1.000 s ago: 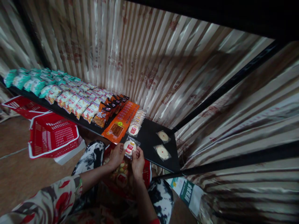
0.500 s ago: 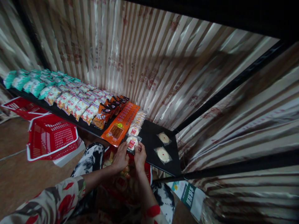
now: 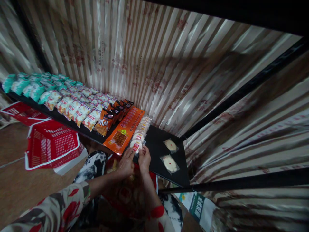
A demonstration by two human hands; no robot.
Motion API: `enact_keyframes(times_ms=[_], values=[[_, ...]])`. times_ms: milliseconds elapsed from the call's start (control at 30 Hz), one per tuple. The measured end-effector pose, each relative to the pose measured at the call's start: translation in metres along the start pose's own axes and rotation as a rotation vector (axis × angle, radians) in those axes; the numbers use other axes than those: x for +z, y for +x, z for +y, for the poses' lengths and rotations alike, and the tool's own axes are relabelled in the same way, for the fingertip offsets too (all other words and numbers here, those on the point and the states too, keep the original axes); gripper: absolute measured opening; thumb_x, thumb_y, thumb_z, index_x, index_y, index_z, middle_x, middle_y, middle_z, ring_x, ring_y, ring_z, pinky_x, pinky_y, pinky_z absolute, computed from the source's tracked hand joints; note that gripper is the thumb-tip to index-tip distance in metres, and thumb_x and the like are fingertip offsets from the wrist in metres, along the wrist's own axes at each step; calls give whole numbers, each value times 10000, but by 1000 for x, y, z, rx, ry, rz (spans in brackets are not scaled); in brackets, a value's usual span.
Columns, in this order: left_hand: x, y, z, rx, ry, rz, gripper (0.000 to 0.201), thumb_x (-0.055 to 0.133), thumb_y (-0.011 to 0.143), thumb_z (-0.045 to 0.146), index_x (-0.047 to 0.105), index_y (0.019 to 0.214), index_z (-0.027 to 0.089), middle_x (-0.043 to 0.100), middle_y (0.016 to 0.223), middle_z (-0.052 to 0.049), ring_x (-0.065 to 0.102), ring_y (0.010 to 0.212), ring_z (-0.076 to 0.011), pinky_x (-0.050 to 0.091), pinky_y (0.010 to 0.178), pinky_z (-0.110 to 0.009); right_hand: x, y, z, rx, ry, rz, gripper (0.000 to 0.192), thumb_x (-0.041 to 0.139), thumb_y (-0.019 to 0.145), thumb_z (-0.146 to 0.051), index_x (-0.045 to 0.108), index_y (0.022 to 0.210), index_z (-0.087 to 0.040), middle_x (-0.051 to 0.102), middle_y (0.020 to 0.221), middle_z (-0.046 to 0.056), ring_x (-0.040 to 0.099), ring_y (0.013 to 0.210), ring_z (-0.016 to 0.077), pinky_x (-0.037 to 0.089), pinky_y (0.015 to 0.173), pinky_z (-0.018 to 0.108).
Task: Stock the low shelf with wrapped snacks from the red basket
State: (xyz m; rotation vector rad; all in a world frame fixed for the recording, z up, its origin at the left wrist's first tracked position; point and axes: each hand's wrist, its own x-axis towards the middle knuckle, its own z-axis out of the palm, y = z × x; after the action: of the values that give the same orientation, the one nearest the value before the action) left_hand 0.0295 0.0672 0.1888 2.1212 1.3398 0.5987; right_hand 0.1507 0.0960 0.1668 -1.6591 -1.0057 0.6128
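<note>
Between my fingers is a round white pastry in a clear wrapper with a red label [image 3: 137,145], at the near end of a row of like packets [image 3: 143,126]. My left hand [image 3: 126,163] grips its left side, with fingers laid along the edge. On the right side, my right hand [image 3: 144,160] pinches the wrapper near the shelf's front edge. Just left of the row lies a flat orange snack bag [image 3: 124,130]. Two more wrapped round pastries, a far one [image 3: 171,145] and a near one [image 3: 170,163], lie apart on the black shelf [image 3: 154,141].
Orange-and-black bags [image 3: 105,121], white snack bags [image 3: 78,112] and green-and-white bags [image 3: 21,84] fill the shelf's left. A red basket [image 3: 51,143] stands on the floor. Another red container [image 3: 116,203] sits below my hands. Black posts [image 3: 241,91] and striped sheeting [image 3: 154,48] enclose the shelf.
The held pastry has moved slightly forward and now overlaps the front of the row. Both hands stay on it. The view has shifted a little.
</note>
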Motion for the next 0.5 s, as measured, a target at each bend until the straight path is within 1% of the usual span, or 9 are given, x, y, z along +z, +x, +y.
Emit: enact_keyframes(times_ms=[100, 233, 500], values=[[2, 5, 0, -9, -6, -1, 692, 446, 635, 54, 386, 1324, 36, 303, 1441, -161, 215, 1350, -262, 192, 1133, -440, 1, 4, -2, -30, -55, -10, 361, 465, 737, -349, 578, 1018, -152, 645, 885, 79, 612, 764, 169, 476, 726, 277], [4, 10, -1, -31, -3, -2, 678, 444, 643, 55, 395, 1318, 29, 294, 1445, -163, 214, 1351, -261, 192, 1136, -426, 1, 7, -8, -58, -154, 16, 350, 457, 754, -324, 603, 1019, -149, 619, 897, 85, 600, 768, 169, 465, 729, 273], [5, 19, -4, -33, 14, -3, 684, 463, 638, 79, 402, 1318, 45, 299, 1447, -150, 214, 1352, -262, 196, 1132, -425, 3, 12, -14, -29, -236, 42, 347, 462, 766, -285, 613, 1043, -140, 579, 905, 85, 579, 759, 165, 449, 720, 262]])
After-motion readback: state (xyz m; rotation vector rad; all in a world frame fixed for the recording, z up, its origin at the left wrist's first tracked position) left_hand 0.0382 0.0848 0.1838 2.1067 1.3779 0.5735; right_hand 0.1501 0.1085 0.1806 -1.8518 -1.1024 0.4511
